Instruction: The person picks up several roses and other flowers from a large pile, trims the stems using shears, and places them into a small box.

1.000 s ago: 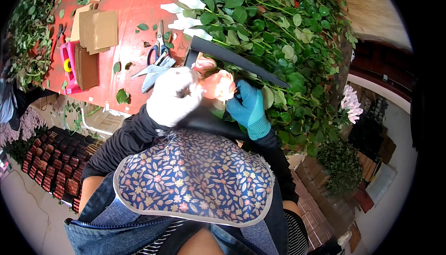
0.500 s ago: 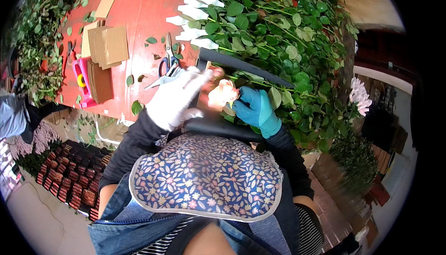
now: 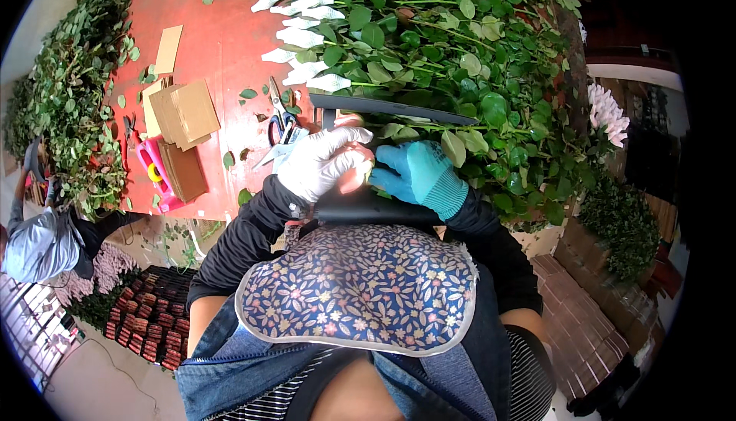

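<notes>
A pale pink rose [image 3: 354, 178] is in front of me, between the two sides of a black trough-like holder [image 3: 399, 108]. My left hand [image 3: 318, 163], in a white glove, curls its fingers over the bloom from the left. In a teal glove, my right hand [image 3: 420, 178] is closed just below the flower head; the stem in its fingers is mostly hidden. Another pink bloom [image 3: 350, 120] shows partly behind my left fingers. Scissors [image 3: 277, 110] with dark blue handles lie left of the holder, beside my left hand.
Long leafy rose stems [image 3: 460, 53] cover the table's right side, their heads in white sleeves [image 3: 299, 37]. Cardboard pieces [image 3: 186, 114], a pink tape dispenser [image 3: 156, 174] and red pruners [image 3: 129, 139] lie left. Greenery [image 3: 73, 99] is piled beyond; a person [image 3: 46, 245] stands far left.
My left hand has moved from open above the rose to closing over its bloom. My right hand stays at the stem. The view has shifted, showing more of the person at left.
</notes>
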Demonstrator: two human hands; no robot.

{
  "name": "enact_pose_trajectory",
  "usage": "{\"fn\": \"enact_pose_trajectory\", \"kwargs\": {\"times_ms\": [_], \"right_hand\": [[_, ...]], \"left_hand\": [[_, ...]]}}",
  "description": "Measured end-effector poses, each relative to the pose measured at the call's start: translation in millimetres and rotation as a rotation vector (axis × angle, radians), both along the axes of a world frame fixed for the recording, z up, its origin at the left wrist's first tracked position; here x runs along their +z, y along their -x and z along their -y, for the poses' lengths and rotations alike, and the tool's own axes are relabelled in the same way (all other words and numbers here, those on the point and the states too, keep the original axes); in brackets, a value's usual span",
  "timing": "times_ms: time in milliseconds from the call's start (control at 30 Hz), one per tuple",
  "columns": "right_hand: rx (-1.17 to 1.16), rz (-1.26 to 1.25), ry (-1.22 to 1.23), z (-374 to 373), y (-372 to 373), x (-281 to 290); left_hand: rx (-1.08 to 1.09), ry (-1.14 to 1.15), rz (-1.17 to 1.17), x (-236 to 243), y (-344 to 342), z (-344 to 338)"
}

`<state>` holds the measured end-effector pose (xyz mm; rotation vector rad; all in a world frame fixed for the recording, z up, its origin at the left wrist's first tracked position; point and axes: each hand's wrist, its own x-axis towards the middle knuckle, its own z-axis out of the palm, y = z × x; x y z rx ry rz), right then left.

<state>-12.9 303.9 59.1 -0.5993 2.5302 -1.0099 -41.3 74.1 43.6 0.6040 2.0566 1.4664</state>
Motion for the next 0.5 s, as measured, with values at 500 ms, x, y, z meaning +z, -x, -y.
{"fn": "enact_pose_trajectory", "kwargs": {"times_ms": [500], "right_hand": [[0.056, 0.201, 0.110, -12.2, 8.0, -6.9]], "left_hand": [[0.016, -0.053, -0.213, -2.5, -10.5, 1.3]]}}
